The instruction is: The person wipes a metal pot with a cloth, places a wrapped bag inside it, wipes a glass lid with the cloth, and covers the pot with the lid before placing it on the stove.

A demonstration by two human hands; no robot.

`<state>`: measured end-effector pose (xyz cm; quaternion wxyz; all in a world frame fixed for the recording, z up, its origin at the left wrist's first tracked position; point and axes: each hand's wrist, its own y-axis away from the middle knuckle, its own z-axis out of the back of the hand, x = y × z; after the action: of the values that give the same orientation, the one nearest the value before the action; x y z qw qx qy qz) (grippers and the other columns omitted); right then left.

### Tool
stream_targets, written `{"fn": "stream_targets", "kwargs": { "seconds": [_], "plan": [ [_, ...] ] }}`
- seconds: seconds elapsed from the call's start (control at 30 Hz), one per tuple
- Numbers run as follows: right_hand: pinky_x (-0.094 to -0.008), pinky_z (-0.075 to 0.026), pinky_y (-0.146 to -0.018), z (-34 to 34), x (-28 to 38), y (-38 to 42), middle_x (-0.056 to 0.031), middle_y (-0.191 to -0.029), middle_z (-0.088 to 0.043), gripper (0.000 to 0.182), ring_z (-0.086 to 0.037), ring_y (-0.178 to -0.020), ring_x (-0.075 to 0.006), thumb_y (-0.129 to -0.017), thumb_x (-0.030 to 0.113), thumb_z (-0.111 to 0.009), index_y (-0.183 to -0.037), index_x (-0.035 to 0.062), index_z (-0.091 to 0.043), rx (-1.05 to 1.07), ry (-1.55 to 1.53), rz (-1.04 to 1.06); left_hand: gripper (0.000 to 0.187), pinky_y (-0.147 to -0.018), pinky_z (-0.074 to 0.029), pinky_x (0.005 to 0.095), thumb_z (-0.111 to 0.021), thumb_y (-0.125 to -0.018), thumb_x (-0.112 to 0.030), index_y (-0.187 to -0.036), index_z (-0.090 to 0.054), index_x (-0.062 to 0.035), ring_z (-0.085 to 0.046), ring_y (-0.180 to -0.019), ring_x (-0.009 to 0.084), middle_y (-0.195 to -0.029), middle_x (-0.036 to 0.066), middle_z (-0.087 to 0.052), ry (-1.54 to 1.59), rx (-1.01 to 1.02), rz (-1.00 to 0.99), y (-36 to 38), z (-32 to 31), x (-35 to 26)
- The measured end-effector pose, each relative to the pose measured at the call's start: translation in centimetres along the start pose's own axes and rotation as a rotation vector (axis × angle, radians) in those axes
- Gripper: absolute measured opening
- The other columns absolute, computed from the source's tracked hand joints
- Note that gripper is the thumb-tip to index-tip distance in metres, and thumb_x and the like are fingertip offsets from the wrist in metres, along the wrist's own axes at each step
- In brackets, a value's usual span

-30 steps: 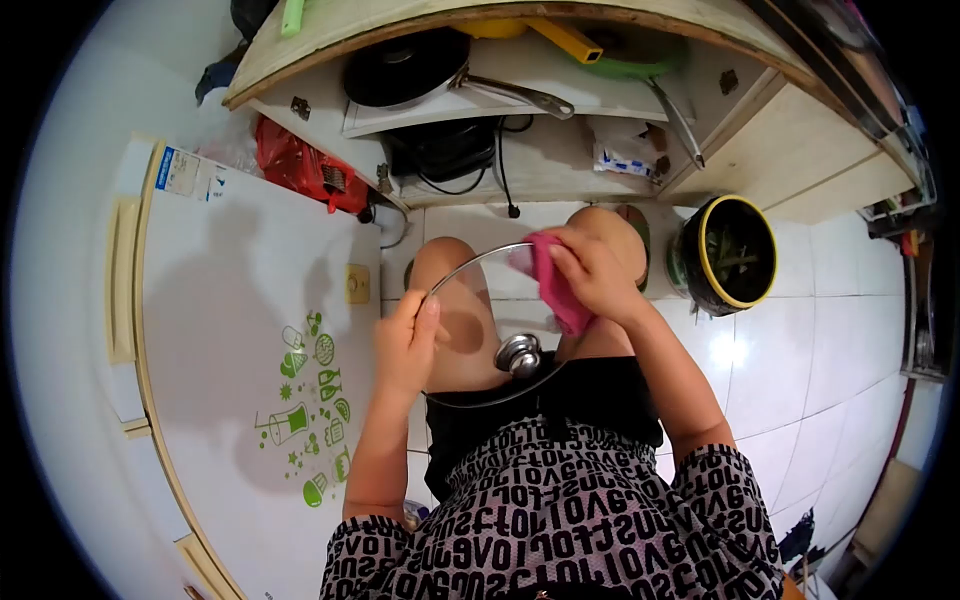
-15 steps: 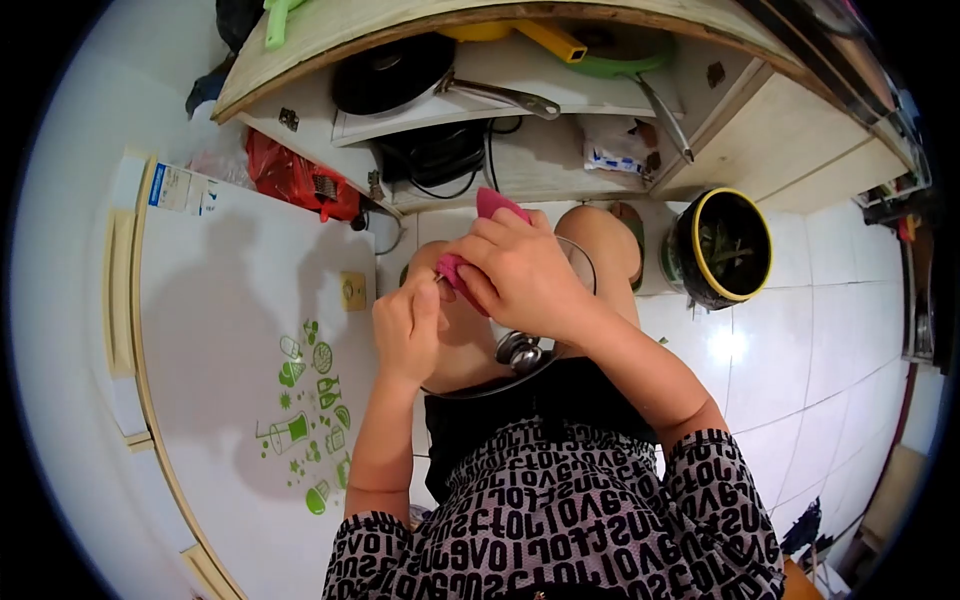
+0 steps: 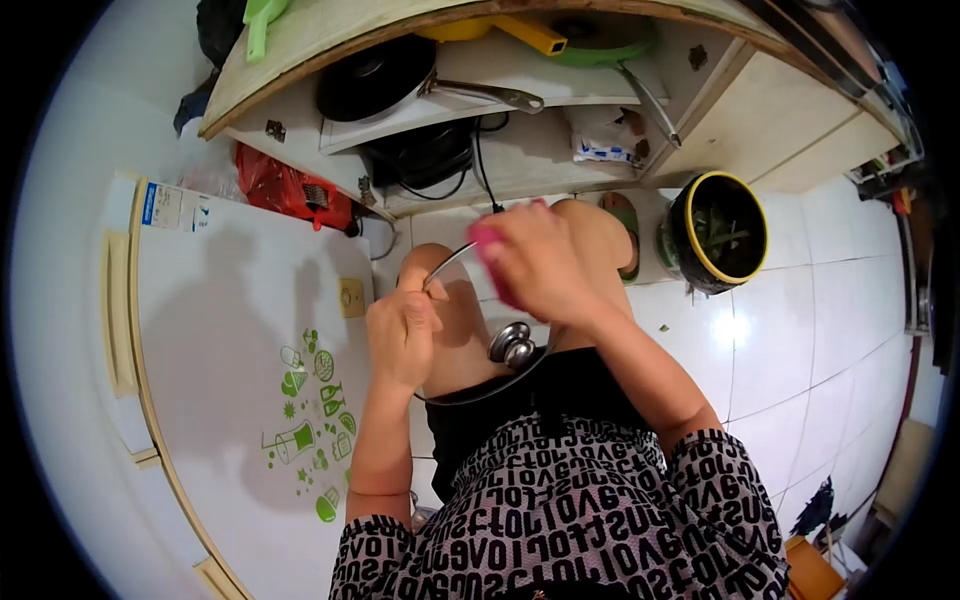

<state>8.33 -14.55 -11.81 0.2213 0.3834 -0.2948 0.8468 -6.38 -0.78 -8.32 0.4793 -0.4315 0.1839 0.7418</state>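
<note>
A clear glass lid with a metal rim lies over my lap, and its shiny round knob (image 3: pixel 512 345) shows near my shorts. My left hand (image 3: pixel 402 335) pinches the lid's rim at the left side. A pink cloth (image 3: pixel 492 262) is bunched in my right hand (image 3: pixel 535 262), which is slightly blurred and lies over the far part of the lid. The cloth is against or close to the rim; the exact contact is blurred.
An open cabinet ahead holds a black pan (image 3: pixel 375 78) and a green pan (image 3: pixel 600 42). A yellow-rimmed bin (image 3: pixel 718 232) stands on the tiled floor at the right. At the left is a white surface (image 3: pixel 220 330) with green drawings; a red bag (image 3: pixel 290 190) lies beyond it.
My right hand and the pink cloth have moved away from my left hand, to the right along the rim. More of the lid's rim shows between the hands. The view has shifted slightly.
</note>
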Motion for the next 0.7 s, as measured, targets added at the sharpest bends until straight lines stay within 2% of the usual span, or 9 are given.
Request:
{"fn": "stream_targets", "kwargs": {
  "seconds": [0.07, 0.13, 0.23, 0.3, 0.37, 0.47, 0.53, 0.63, 0.7],
  "plan": [
    [-0.0468, -0.037, -0.089, -1.1, 3.6, -1.2, -0.0092, -0.104, -0.059, 0.027, -0.053, -0.103, -0.0285, -0.084, 0.023, -0.062, -0.108, 0.0105, -0.062, 0.000, 0.218, 0.182, 0.072, -0.055, -0.044, 0.0334, -0.023, -0.101, -0.058, -0.087, -0.063, 0.0005, -0.059, -0.054, 0.0223, -0.057, 0.008, -0.058, -0.034, 0.041, -0.046, -0.3, -0.2, -0.6],
    [-0.0464, -0.035, -0.090, -1.4, 4.9, -1.5, -0.0083, -0.106, -0.059, 0.027, -0.052, -0.105, -0.0268, -0.083, 0.023, -0.063, -0.107, 0.0121, -0.062, 0.009, 0.266, 0.208, 0.082, -0.044, -0.029, 0.0212, -0.020, -0.094, -0.073, -0.091, -0.061, -0.0031, -0.043, -0.048, 0.0052, -0.055, -0.002, -0.048, 0.077, -0.056, 0.001, -0.6, -0.9, -1.1],
    [-0.0474, -0.036, -0.090, -1.3, 1.7, -2.0, -0.0090, -0.106, -0.060, 0.028, -0.053, -0.104, -0.0288, -0.082, 0.022, -0.063, -0.107, 0.0102, -0.062, 0.048, 0.105, 0.265, 0.081, -0.044, -0.029, 0.0215, -0.019, -0.095, -0.072, -0.093, -0.062, -0.0030, -0.042, -0.047, 0.0061, -0.055, -0.001, -0.050, 0.000, -0.030, 0.036, 0.0, -0.4, -0.2],
    [-0.0430, -0.040, -0.090, -0.7, -2.2, -1.1, -0.0098, -0.102, -0.062, 0.026, -0.055, -0.099, -0.0287, -0.086, 0.021, -0.060, -0.107, 0.0060, -0.061, 0.021, -0.020, 0.130, 0.082, -0.044, -0.028, 0.0217, -0.020, -0.094, -0.073, -0.092, -0.062, -0.0028, -0.041, -0.047, 0.0062, -0.055, -0.001, -0.050, 0.017, -0.025, 0.042, 0.5, -0.3, 1.0],
    [-0.0377, -0.045, -0.087, 1.3, -4.9, 0.5, -0.0126, -0.099, -0.064, 0.026, -0.058, -0.094, -0.0305, -0.093, 0.022, -0.056, -0.110, 0.0020, -0.061, 0.134, -0.390, -0.237, 0.083, -0.043, -0.028, 0.0218, -0.020, -0.094, -0.073, -0.092, -0.062, -0.0026, -0.040, -0.046, 0.0062, -0.055, 0.000, -0.050, 0.026, -0.030, 0.050, 1.1, 0.0, 1.3],
    [-0.0348, -0.047, -0.085, 1.0, -8.5, 3.8, -0.0141, -0.098, -0.064, 0.028, -0.060, -0.091, -0.0303, -0.097, 0.025, -0.053, -0.113, 0.0022, -0.060, 0.148, -0.493, -0.396, 0.083, -0.043, -0.028, 0.0221, -0.020, -0.093, -0.074, -0.092, -0.062, -0.0026, -0.039, -0.046, 0.0058, -0.054, 0.000, -0.049, 0.028, -0.025, 0.085, 0.8, -0.1, 1.0],
    [-0.0355, -0.047, -0.086, 0.7, -8.1, 4.2, -0.0139, -0.098, -0.065, 0.028, -0.060, -0.093, -0.0312, -0.097, 0.026, -0.053, -0.112, 0.0036, -0.061, 0.002, -0.446, -0.340, 0.084, -0.044, -0.028, 0.0226, -0.020, -0.092, -0.075, -0.091, -0.061, -0.0029, -0.040, -0.046, 0.0060, -0.053, 0.000, -0.049, -0.005, -0.006, 0.035, 0.7, 0.0, 0.8],
    [-0.0373, -0.045, -0.087, 1.8, -6.2, 1.9, -0.0121, -0.102, -0.066, 0.027, -0.060, -0.097, -0.0306, -0.095, 0.026, -0.057, -0.111, 0.0052, -0.062, 0.065, -0.315, -0.219, 0.084, -0.044, -0.028, 0.0232, -0.019, -0.092, -0.076, -0.089, -0.061, -0.0024, -0.041, -0.046, 0.0070, -0.054, 0.000, -0.049, -0.012, 0.008, 0.034, 0.3, 0.0, 0.7],
    [-0.0404, -0.043, -0.087, 1.6, -3.0, -0.3, -0.0097, -0.100, -0.066, 0.026, -0.060, -0.099, -0.0301, -0.088, 0.027, -0.064, -0.106, 0.0083, -0.064, 0.055, -0.105, 0.055, 0.085, -0.043, -0.028, 0.0236, -0.019, -0.092, -0.076, -0.089, -0.060, -0.0020, -0.041, -0.046, 0.0075, -0.054, 0.001, -0.050, -0.038, 0.042, 0.014, 0.0, -0.1, -1.0]
  ]
}}
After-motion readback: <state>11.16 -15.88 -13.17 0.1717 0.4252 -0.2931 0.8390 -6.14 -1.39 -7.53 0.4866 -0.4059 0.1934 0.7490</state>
